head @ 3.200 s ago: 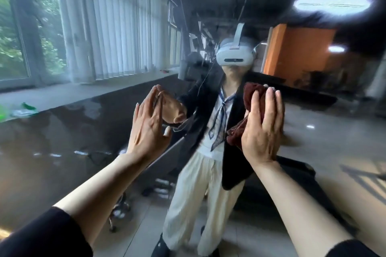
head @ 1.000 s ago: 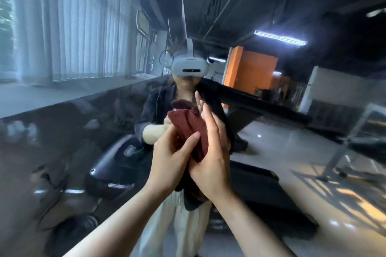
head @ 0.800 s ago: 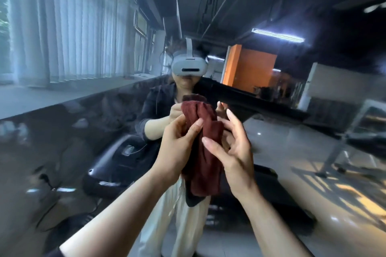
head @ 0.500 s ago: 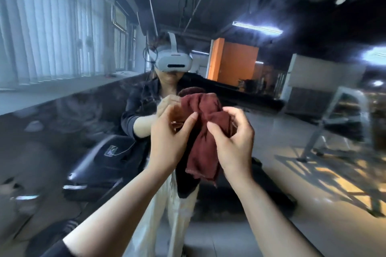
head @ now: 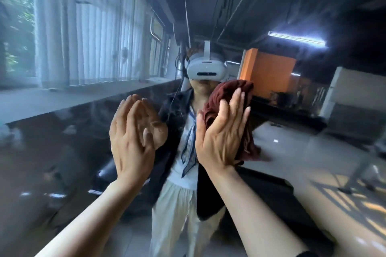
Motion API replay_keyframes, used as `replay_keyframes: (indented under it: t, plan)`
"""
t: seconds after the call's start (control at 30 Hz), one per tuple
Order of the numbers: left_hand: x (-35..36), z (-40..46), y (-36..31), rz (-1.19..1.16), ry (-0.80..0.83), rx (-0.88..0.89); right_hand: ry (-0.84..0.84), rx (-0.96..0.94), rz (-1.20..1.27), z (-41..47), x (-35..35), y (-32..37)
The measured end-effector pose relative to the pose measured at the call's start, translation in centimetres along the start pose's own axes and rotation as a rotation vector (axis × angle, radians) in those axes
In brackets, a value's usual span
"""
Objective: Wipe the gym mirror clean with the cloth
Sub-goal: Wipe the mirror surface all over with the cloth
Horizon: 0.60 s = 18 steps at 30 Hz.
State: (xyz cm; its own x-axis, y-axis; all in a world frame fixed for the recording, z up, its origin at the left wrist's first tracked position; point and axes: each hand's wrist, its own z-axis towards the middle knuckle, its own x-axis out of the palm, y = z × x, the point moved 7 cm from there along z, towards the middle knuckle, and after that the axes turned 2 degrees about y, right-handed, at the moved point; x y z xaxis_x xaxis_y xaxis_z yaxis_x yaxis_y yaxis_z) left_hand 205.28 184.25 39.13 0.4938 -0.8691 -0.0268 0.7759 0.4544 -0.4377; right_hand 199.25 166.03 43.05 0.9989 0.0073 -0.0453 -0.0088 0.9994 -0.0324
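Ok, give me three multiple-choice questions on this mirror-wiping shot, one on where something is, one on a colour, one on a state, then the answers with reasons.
1. Where is the cloth?
A. Under the right hand, against the mirror
B. On the floor
C. Under the left hand

2. What colour is the cloth?
A. White
B. Dark red
C. Green

3. How is the left hand?
A. Clenched in a fist
B. Pinching the cloth
C. Open, fingers straight, holding nothing

Answers: 1 A, the cloth bunches beneath the flat right palm. 2 B, its folds look maroon. 3 C, its fingers are extended near their own reflection.
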Motion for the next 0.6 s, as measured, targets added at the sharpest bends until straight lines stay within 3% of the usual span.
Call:
replay_keyframes:
  t: [0.17,0.27,0.43,0.6]
  plan:
    - [-1.4,0.8,3.6,0.013,-0.049,-0.051,0.173,-0.307,0.016,0.8,5.1,9.8]
    - [-2.0,0.8,4.7,0.033,-0.071,-0.083,0.222,-0.400,-0.005,0.8,6.4,12.3]
    - [-0.8,0.7,2.2,0.053,-0.046,0.038,0.232,-0.552,-0.041,-0.6,4.9,8.9]
    - [3.0,0.9,-3.9,-0.003,0.049,0.237,0.221,-0.483,-0.151,-0.7,0.9,1.2]
